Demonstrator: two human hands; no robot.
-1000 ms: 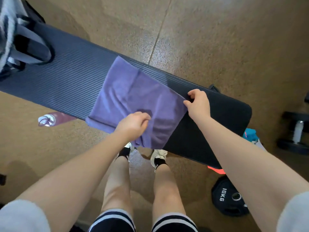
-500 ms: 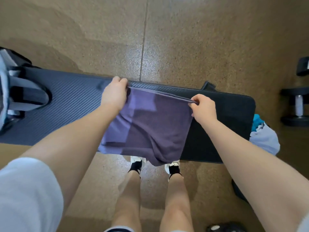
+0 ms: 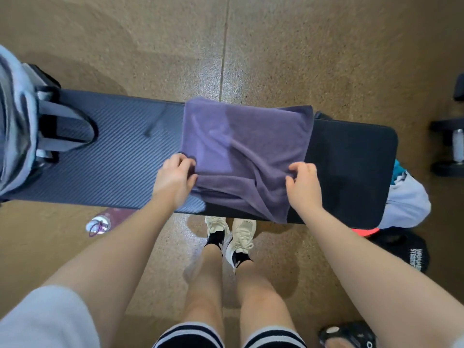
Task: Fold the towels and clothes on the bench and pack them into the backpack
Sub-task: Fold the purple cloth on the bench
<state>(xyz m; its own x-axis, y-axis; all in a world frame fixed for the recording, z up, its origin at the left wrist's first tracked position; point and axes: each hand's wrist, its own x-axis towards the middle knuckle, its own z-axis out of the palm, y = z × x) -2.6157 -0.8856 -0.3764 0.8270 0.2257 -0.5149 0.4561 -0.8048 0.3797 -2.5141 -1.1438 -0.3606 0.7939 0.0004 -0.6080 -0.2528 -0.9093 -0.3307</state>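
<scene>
A purple towel [image 3: 241,146] lies folded across the dark padded bench [image 3: 120,156], its near edge rumpled and hanging a little over the front. My left hand [image 3: 175,177] grips the towel's near left corner. At the near right edge, my right hand [image 3: 303,184] pinches the cloth. The grey and black backpack [image 3: 27,126] stands on the bench's left end, partly cut off by the frame. A pile of pale grey and teal clothes [image 3: 406,197] shows past the bench's right end.
A water bottle [image 3: 100,223] lies on the floor under the bench at the left. A dumbbell [image 3: 452,144] sits at the far right. A black weight plate [image 3: 411,252] rests on the floor at the right, near my feet [image 3: 231,234].
Both hands brought the towel's far edge back toward me, folding it onto the bench, and now hold its near edge. The view tilted down.
</scene>
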